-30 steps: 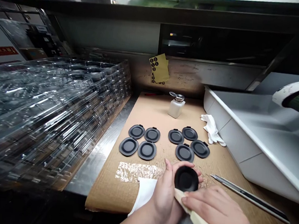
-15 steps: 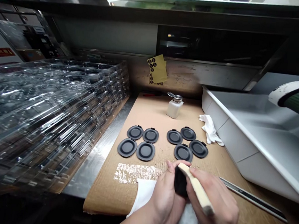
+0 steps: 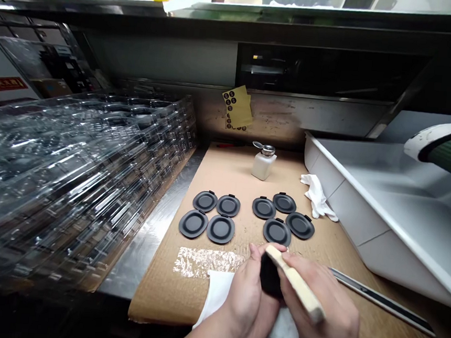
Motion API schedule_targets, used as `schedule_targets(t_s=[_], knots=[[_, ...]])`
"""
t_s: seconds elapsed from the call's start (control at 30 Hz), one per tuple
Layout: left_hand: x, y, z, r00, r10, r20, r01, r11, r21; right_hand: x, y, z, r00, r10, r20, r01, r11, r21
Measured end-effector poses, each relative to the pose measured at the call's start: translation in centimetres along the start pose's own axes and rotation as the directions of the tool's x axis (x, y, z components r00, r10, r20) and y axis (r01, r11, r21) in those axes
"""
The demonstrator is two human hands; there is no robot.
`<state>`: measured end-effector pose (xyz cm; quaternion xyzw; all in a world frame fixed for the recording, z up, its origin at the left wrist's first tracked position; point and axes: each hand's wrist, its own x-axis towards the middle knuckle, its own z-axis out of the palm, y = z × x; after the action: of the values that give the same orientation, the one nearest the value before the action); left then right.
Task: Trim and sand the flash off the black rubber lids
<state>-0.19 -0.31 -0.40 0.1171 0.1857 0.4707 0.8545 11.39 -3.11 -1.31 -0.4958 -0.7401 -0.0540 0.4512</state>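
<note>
My left hand (image 3: 246, 302) grips a round black disc part (image 3: 268, 275) near the front of the cardboard sheet (image 3: 233, 175). My right hand (image 3: 327, 314) holds a pale wooden stick (image 3: 298, 286) laid across the disc's face, hiding most of it. A white cloth (image 3: 216, 294) lies under my left wrist. Several more black disc parts lie flat beyond my hands in two groups, the left group (image 3: 210, 217) and the right group (image 3: 283, 219).
A stack of clear plastic trays (image 3: 63, 176) fills the left side. A white dispenser bottle (image 3: 263, 162), a crumpled white glove (image 3: 318, 195), a long metal blade (image 3: 383, 301), a grey bin (image 3: 395, 215) and yellow sticker sheets (image 3: 239, 107) surround the cardboard.
One second ago the disc faced up with the stick below it; my right hand has swung the stick up across the disc, and the disc now stands tilted on edge.
</note>
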Motion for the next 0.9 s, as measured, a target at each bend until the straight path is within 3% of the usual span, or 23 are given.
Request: schedule_targets(t_s=[0.1,0.2,0.47,0.7,0.8,0.9], knots=[[0.0,0.1,-0.1,0.999,-0.041,0.025,0.042,0.999,-0.026,0.2,0.5,-1.3,0.998,0.029,0.064,-0.031,0.999,0.036],[0.1,0.1,0.1,0.998,-0.047,0.042,0.049,0.998,-0.037,0.6,1.1,-2.2,0.982,-0.099,0.162,0.092,0.995,0.045],[-0.1,0.3,0.4,0.998,-0.05,0.036,0.049,0.999,0.01,1.3,0.5,-1.4,0.923,-0.175,0.342,0.124,0.978,0.166],[0.1,0.3,0.3,0.997,-0.067,0.024,0.067,0.998,-0.02,1.7,1.1,-1.8,0.965,-0.138,0.223,0.114,0.986,0.12],[0.1,0.3,0.2,0.998,-0.056,0.025,0.056,0.998,0.011,1.6,0.6,-1.6,0.932,-0.14,0.336,0.09,0.983,0.16],[0.1,0.3,0.2,0.999,-0.041,0.008,0.04,0.998,0.044,1.8,0.5,-2.4,0.861,-0.093,0.501,0.013,0.987,0.162]])
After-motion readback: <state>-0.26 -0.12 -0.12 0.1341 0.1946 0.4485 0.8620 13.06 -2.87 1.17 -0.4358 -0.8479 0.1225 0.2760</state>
